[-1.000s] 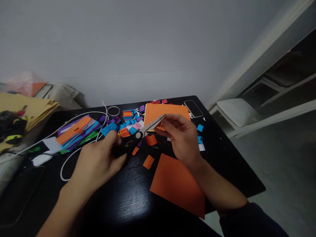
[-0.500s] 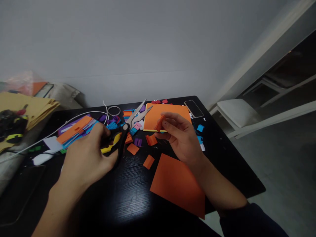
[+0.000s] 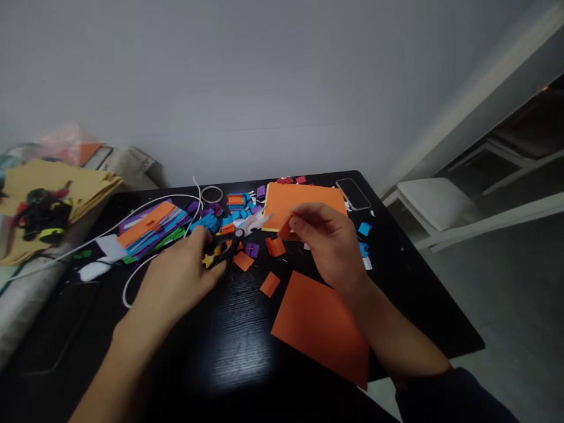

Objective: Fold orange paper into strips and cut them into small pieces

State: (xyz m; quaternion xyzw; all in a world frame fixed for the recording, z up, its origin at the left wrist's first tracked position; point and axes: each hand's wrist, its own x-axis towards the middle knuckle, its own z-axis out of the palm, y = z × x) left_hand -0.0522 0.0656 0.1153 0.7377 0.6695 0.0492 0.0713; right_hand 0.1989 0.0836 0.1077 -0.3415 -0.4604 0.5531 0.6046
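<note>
Left hand (image 3: 178,264), knuckles up, has its fingers wrapped on the black-and-yellow handles of the scissors (image 3: 239,233). Blades point away and to the right; motion blur there, so how far they stand apart cannot be told. Right hand (image 3: 330,244) has its fingers clamped on a small orange paper piece (image 3: 285,228), raised above the tabletop (image 3: 233,346), in front of the orange sheet stack (image 3: 304,200). Blade tips lie just beside the piece; whether they touch it is lost in the blur.

Below the right hand, a larger orange sheet (image 3: 321,329) lies flat, reaching the near edge. Loose orange squares (image 3: 269,284) lie between the two hands; blue clippings (image 3: 207,222) are heaped farther left.

On technique, a judgement: trimming looks to be the work. Best to pinch the paper close to the cutting line, keep its edges squared, and set it deep between the blades near the pivot, where a fold is less apt to slip. Turning the paper rather than the scissors should give a straighter cut. Right fingertips sit near the blade line; they would do well to stay behind it.

Writing: no brand, label or lettering legible anywhere, the yellow envelopes (image 3: 99,185) at far left included.
</note>
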